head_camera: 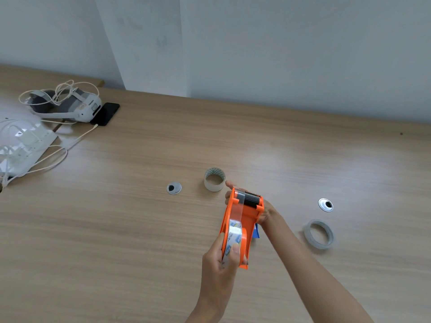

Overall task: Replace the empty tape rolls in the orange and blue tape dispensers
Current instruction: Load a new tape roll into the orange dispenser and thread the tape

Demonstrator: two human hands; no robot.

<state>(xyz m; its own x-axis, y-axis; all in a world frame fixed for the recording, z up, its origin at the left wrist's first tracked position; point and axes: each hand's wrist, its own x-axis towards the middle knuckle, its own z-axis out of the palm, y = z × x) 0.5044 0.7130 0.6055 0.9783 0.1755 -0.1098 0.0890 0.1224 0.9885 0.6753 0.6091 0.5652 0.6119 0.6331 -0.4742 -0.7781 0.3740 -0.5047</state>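
I hold the orange tape dispenser (247,217) above the wooden table (130,229). My left hand (221,259) grips its near end, thumb on the clear tape roll (233,236) seated in it. A strip of clear tape runs from the roll up to the black roller at the far end. My right hand (265,212) is behind the dispenser's head, fingers wrapped around it and mostly hidden. A small part of the blue dispenser (257,231) shows behind the orange one. An empty cardboard core (214,179) stands just beyond. A full clear tape roll (319,234) lies flat at the right.
Two round metal cable grommets (174,188) (325,204) sit in the tabletop. At the far left lie a white headset (70,106), a black phone (106,113), a white power strip (23,145) and loose cables. A pale wall runs along the table's far edge.
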